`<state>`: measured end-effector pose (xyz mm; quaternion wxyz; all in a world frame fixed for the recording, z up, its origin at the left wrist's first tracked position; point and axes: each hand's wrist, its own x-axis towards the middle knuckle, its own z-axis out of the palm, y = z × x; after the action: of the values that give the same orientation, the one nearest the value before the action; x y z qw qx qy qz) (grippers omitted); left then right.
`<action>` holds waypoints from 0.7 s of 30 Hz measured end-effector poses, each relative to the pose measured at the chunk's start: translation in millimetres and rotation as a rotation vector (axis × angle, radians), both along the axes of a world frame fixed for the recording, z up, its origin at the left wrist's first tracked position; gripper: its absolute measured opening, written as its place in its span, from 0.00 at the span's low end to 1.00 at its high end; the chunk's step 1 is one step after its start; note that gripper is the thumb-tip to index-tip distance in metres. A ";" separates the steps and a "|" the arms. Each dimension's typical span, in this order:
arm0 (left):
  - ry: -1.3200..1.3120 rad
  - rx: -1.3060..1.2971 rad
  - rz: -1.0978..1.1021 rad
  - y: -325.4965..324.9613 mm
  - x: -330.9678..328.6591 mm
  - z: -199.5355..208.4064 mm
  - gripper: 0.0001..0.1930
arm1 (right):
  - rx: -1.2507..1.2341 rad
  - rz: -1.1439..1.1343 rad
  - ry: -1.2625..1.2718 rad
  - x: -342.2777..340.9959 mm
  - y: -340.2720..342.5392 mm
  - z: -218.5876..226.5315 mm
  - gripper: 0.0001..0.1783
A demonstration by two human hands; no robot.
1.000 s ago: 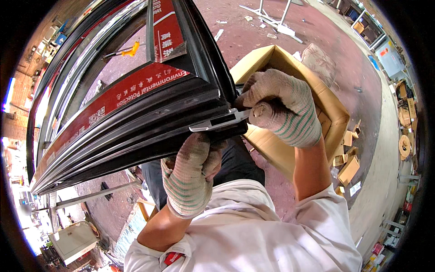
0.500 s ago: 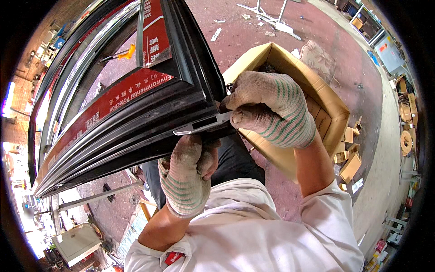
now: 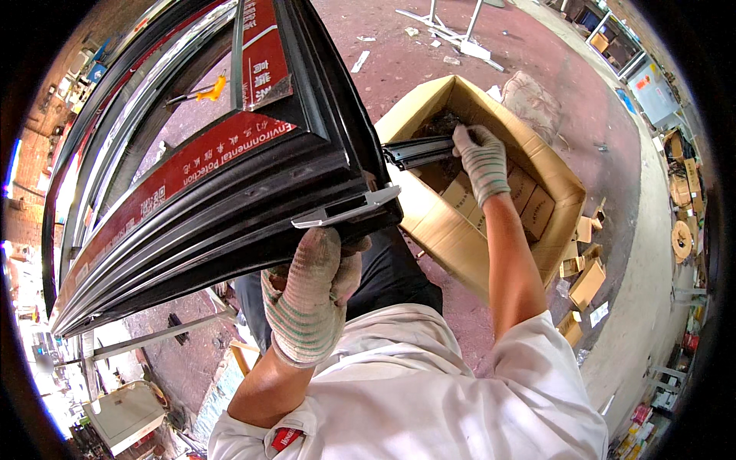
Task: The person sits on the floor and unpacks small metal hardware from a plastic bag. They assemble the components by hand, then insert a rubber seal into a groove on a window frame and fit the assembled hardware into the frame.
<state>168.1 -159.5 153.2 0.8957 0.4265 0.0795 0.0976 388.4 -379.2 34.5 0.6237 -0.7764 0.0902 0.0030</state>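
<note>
A black metal window frame [image 3: 253, 180], with red protective film along its faces, slants across the left and middle. My left hand [image 3: 310, 295], in a striped knit glove, is closed on its lower edge near the corner, thumb up against a slim grey metal piece [image 3: 349, 208] lying along that edge. My gloved right hand [image 3: 484, 162] is over the cardboard box [image 3: 425, 218], fingers curled together at the end of a black ribbed metal bar [image 3: 420, 152]. Whether it grips the bar or something else is hidden. The bar spans from the frame's corner to the box.
Small cartons [image 3: 529, 195] and a dark heap [image 3: 441, 125] lie inside the box. A tool with an orange handle [image 3: 211, 90] shows through the frame's opening. A cushion [image 3: 529, 103] and cardboard scraps [image 3: 589, 285] are around the box, and a metal stand [image 3: 452, 34] is farther off.
My right hand has left the frame's corner and moved right and away, over the box. The black bar now shows. My left hand stays on the frame's lower edge.
</note>
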 end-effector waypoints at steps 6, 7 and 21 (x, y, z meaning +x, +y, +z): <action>-0.022 -0.018 -0.001 -0.8 0.2 -4.9 0.16 | -0.436 0.068 0.463 44.5 -22.3 -133.4 0.38; -0.012 0.015 0.040 1.4 -1.9 -4.8 0.16 | -0.319 0.163 0.485 36.0 0.2 -117.2 0.35; -0.062 0.011 0.009 2.0 1.5 -4.4 0.17 | 0.266 -0.201 0.661 22.7 8.6 -114.7 0.11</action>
<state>169.6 -157.5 148.9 0.8949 0.4278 0.0531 0.1152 411.1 -370.7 -80.2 0.6535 -0.6329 0.3614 0.2042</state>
